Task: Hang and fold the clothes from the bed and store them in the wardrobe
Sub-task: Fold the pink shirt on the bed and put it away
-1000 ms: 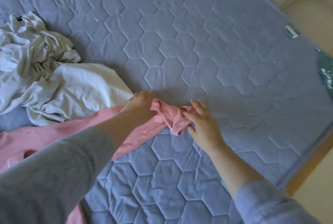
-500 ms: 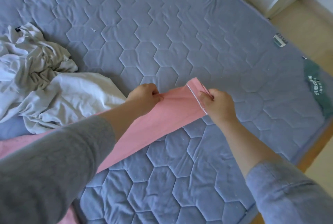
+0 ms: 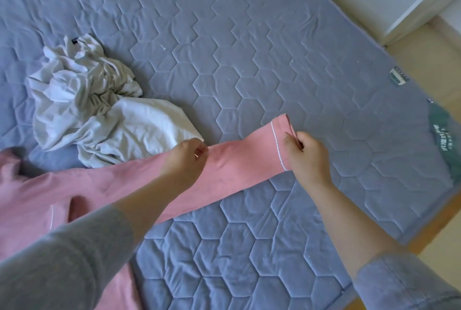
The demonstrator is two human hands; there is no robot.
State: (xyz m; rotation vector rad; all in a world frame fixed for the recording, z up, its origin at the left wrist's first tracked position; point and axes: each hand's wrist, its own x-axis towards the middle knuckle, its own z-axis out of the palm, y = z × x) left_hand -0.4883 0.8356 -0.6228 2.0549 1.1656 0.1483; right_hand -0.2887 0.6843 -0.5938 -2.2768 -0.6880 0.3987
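While the pink sleeve (image 3: 232, 167) lies stretched on the bed (image 3: 249, 35) | left grip (image 3: 185, 157) pinches mid-sleeve, right grip (image 3: 305, 157) pinches the cuff (image 3: 280, 132) | pull taut, flatten wrinkles before folding.

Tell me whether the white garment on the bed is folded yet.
No, the white garment lies crumpled in a heap on the grey bed cover, beside the pink sleeve.
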